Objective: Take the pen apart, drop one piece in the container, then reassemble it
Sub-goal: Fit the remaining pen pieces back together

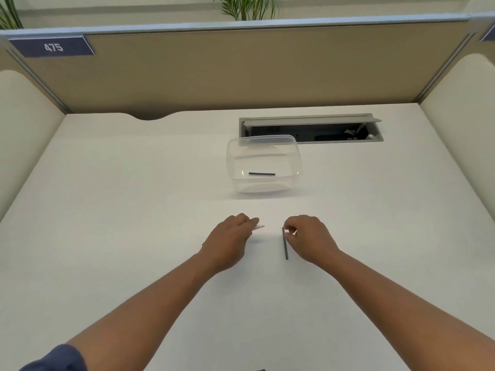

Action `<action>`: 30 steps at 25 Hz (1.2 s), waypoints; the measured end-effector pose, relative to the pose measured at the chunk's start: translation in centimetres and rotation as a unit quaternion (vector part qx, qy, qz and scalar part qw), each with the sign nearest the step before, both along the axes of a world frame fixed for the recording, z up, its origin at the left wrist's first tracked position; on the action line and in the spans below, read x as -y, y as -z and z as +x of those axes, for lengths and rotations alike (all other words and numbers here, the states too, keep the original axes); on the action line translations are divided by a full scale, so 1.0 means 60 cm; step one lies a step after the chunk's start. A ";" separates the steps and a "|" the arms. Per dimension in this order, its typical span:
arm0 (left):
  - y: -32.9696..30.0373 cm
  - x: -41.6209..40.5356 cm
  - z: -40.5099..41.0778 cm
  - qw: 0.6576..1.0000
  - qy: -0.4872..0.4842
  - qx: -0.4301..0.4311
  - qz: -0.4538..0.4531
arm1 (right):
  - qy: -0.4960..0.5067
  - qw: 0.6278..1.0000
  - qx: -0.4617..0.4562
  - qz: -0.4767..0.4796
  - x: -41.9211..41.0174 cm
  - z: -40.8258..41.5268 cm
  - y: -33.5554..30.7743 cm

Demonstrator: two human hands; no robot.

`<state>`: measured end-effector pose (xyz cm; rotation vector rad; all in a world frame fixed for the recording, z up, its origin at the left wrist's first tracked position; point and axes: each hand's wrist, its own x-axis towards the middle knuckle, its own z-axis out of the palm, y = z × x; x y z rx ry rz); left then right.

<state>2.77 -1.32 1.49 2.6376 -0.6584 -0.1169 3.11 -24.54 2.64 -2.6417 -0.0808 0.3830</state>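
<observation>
Though mostly hidden, pale piece [259,227] in left hand [227,241].

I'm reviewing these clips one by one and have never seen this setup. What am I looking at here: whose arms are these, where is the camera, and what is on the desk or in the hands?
There is no machine here. A person wears a wide-angle camera on the head, so the single picture looks forward and down along their own bare arms.

The surface is a white desk inside a cubicle, with an open cable hatch near the back. In front of the hatch sits a clear plastic container, and a thin dark pen piece lies inside it.

The left hand pinches a small white piece whose shape is hard to make out. The right hand holds the top end of a dark slim pen part, which hangs or leans down toward the desk.

So the pen looks taken apart, with one piece already dropped in.
</observation>
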 end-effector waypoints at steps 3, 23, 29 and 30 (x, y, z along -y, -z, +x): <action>0.000 0.005 -0.032 0.999 -0.021 -0.035 -0.024 | 0.032 0.999 -0.019 -0.035 0.006 -0.037 0.030; 0.005 -0.009 -0.094 0.964 -0.156 -0.144 -0.158 | 0.135 0.977 -0.084 0.140 -0.022 -0.085 0.022; -0.009 -0.003 -0.096 0.957 -0.166 -0.159 -0.176 | 0.192 0.911 -0.108 0.349 -0.042 -0.086 -0.012; -0.011 -0.001 -0.097 0.957 -0.164 -0.159 -0.178 | 0.199 0.896 -0.120 0.378 -0.044 -0.085 -0.017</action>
